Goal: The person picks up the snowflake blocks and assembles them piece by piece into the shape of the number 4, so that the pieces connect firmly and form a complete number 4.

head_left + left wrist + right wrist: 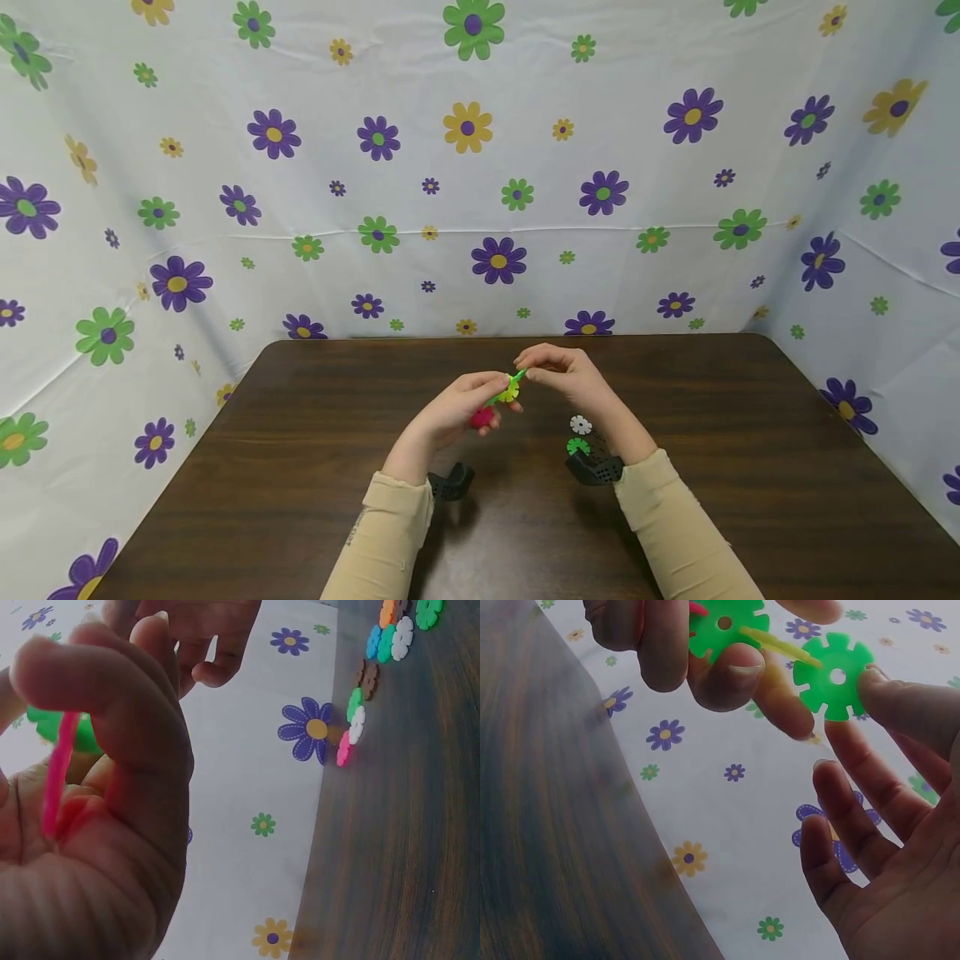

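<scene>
A short chain of notched plastic discs stretches between both hands above the table. My left hand (459, 407) grips its near part, with a pink disc (58, 776) edge-on near the palm and a green disc (731, 630) between the fingers. From that green disc a yellow disc (510, 390) runs to a second green disc (838, 679), slotted edge to edge in the right wrist view. My right hand (567, 377) pinches the second green disc between thumb and forefinger. The other right fingers are spread apart in the right wrist view.
A white disc (581, 425) and a green disc (578, 447) lie on the dark wooden table (337, 417) beside the right forearm. Several more, including an orange disc (387, 613), show in the left wrist view. A flowered cloth (420, 183) hangs behind.
</scene>
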Available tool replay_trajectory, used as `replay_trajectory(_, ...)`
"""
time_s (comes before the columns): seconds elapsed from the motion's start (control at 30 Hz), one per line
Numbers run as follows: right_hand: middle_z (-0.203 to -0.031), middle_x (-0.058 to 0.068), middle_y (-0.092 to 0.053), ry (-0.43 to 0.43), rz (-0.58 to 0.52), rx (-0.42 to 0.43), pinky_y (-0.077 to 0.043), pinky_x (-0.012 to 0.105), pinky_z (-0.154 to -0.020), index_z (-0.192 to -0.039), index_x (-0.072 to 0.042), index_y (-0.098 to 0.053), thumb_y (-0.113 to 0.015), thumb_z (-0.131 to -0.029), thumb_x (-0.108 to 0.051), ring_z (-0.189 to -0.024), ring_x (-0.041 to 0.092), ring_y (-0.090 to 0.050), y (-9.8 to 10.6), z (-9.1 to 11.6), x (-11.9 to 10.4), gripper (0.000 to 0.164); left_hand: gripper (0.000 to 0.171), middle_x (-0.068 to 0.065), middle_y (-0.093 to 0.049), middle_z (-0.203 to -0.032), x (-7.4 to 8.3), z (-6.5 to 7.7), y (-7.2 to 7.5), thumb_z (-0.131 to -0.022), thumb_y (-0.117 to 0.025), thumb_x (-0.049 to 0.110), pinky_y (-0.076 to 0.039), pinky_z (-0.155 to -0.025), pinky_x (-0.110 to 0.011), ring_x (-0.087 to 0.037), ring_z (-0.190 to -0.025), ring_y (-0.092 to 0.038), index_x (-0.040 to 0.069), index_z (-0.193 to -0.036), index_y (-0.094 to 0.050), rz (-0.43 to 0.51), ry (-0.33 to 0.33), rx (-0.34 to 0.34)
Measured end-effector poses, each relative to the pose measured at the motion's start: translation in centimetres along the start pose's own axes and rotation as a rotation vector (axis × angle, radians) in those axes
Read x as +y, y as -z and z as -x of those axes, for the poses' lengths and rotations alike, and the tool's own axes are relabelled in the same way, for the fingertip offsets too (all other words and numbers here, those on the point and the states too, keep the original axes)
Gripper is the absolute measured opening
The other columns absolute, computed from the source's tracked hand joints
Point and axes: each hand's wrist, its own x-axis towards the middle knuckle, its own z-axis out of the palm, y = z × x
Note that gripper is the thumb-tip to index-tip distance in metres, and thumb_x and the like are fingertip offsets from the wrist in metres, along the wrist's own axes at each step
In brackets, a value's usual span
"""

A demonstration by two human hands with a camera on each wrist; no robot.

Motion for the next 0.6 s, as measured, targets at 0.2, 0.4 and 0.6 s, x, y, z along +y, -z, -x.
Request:
replay_trajectory(0.2, -0.117, 0.019, -0.060, 0.001, -0.018, -0.044, -0.050, 0.047, -0.091, -0.107, 0.014, -0.062, -0.062, -0.094, -0.006, -0.103, 0.026, -0.061, -0.2, 0.0, 0.1, 0.024, 0.034, -0.007, -0.063, -0.089, -0.1, 0.0, -0.1, -0.102, -0.050, 0.032, -0.040, -0.048, -0.023, -0.012, -0.054, -0.045, 0.001, -0.114, -0.058, -0.012, -0.024, -0.007)
replay_trajectory(0.4, -0.118, 0.015, -0.062, -0.026, 0.017, -0.023, -0.048, 0.050, -0.093, -0.114, 0.005, -0.065, -0.062, -0.096, -0.011, -0.103, 0.039, -0.060, 0.6, 0.1, -0.3, 0.025, 0.035, -0.007, -0.059, -0.086, 0.0, -0.1, -0.1, -0.101, -0.052, 0.034, -0.039, -0.047, -0.024, -0.013, -0.053, -0.042, 0.002, -0.112, -0.060, -0.045, -0.014, 0.020)
replay_trajectory(0.6, -0.119, 0.013, -0.064, -0.114, 0.135, 0.045, -0.048, 0.040, -0.092, -0.119, 0.001, -0.065, -0.064, -0.095, -0.018, -0.108, 0.034, -0.058, 3.2, 0.6, 0.3, 0.030, 0.041, -0.012, -0.059, -0.089, 0.2, 0.1, 0.0, -0.100, -0.053, 0.036, -0.039, -0.047, -0.024, -0.013, -0.053, -0.042, 0.003, -0.124, -0.060, -0.077, -0.014, 0.027)
